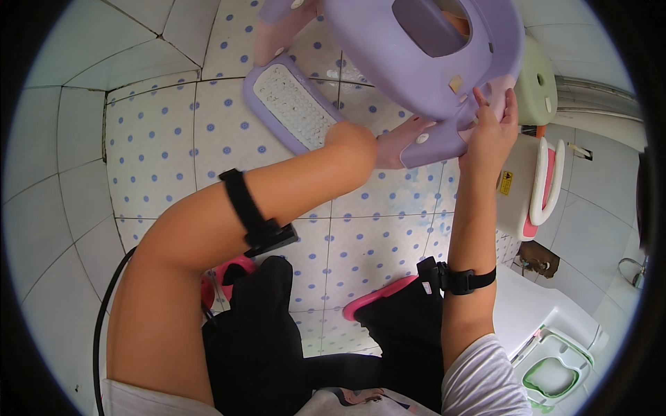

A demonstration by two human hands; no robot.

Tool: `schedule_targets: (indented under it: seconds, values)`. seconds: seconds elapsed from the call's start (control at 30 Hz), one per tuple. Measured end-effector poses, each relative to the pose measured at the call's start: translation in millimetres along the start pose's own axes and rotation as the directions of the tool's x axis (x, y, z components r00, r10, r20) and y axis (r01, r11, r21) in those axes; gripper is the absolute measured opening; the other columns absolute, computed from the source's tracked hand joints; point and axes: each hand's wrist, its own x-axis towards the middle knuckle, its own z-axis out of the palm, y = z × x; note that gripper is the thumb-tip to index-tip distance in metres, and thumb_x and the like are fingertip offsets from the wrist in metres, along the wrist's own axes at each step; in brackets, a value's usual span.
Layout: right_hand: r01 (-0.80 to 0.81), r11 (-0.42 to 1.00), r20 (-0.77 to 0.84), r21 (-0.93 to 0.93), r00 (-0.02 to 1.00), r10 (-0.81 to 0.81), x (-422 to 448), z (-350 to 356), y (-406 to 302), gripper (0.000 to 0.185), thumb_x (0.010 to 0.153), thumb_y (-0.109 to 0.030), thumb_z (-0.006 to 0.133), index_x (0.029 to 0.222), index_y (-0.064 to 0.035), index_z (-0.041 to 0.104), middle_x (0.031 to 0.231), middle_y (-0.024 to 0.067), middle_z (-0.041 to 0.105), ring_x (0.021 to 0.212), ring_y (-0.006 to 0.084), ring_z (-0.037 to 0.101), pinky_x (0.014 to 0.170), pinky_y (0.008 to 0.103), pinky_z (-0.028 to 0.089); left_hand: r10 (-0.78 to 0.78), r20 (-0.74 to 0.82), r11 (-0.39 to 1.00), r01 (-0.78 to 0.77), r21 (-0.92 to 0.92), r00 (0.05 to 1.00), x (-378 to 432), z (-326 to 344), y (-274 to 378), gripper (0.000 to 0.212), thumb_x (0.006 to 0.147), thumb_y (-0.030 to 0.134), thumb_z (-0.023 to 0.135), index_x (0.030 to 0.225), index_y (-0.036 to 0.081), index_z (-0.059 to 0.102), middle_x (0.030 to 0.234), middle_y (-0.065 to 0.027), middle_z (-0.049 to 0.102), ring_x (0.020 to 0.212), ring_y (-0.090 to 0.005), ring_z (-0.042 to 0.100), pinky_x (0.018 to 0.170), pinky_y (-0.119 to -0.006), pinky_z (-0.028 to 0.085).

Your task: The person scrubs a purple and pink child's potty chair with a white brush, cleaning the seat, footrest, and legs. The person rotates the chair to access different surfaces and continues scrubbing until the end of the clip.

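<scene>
A purple and pink plastic child's toilet seat with a ladder frame stands tilted at the top, with an opening in its seat. Its purple step carries a white bumpy pad, over the tiled floor. My right hand grips the pink and purple side part of the frame, thumb and fingers on either side. The left forearm reaches to the near side of the frame; of my left hand only the bent wrist area shows, and its fingers are hidden. Something skin-coloured or orange shows through the seat opening; I cannot tell what.
A green plastic stool stands at the upper right, above a white and pink container with a yellow warning label. A white and green child's toilet seat lies lower right. Tiled walls rise at the left. A black cable runs beside my left arm.
</scene>
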Motion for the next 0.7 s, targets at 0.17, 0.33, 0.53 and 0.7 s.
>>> schedule_targets:
  seconds: [0.17, 0.33, 0.53, 0.7]
  values:
    - [-0.014, 1.000, -0.011, 0.018, 1.000, 0.014, -1.3, -1.5, 4.5, 0.066, 0.082, 0.003, 0.044, 0.144, 0.0083, 0.023, 0.140, 0.0200, 0.039, 0.119, 0.0237, 0.056, 0.089, 0.0307, 0.047, -0.057, -0.125, 0.998, 0.055, -0.015, 0.991, 7.6, -3.0, 9.1, 0.021, 0.070, 0.011, 0.073, 0.091, 0.009, 0.072, 0.092, -0.0072, 0.071, 0.086, -0.0244, 0.070, 0.065, -0.034, 0.055]
    - [0.010, 0.997, 0.002, 0.078, 1.000, -0.010, 1.4, -3.5, 6.5, 0.066, 0.082, 0.003, 0.044, 0.145, 0.0081, 0.023, 0.140, 0.0201, 0.038, 0.120, 0.0238, 0.055, 0.089, 0.0314, 0.048, -0.058, -0.084, 0.998, 0.058, -0.008, 0.995, 0.9, 2.8, 9.6, 0.021, 0.072, 0.011, 0.070, 0.093, 0.009, 0.071, 0.090, -0.0083, 0.071, 0.083, -0.0260, 0.070, 0.065, -0.035, 0.055]
    - [0.092, 0.992, -0.010, 0.091, 0.996, -0.092, -4.0, -1.0, 9.5, 0.066, 0.081, 0.003, 0.044, 0.144, 0.0088, 0.023, 0.141, 0.0212, 0.038, 0.119, 0.0246, 0.056, 0.091, 0.0314, 0.047, -0.081, -0.284, 0.995, 0.061, -0.079, 0.955, -4.0, 12.3, -3.4, 0.034, 0.081, 0.015, 0.063, 0.113, 0.006, 0.064, 0.088, -0.0119, 0.070, 0.080, -0.0287, 0.069, 0.065, -0.039, 0.054]
    - [0.073, 0.997, -0.050, 0.035, 0.996, -0.071, 3.2, -3.3, 14.4, 0.065, 0.080, 0.002, 0.047, 0.142, 0.0095, 0.029, 0.143, 0.0225, 0.036, 0.124, 0.0281, 0.050, 0.098, 0.0364, 0.043, -0.074, -0.268, 0.996, 0.058, -0.065, 0.961, -56.4, 37.2, -29.7, 0.034, 0.089, 0.021, 0.057, 0.120, 0.008, 0.062, 0.083, -0.0153, 0.067, 0.077, -0.0326, 0.067, 0.066, -0.041, 0.052]
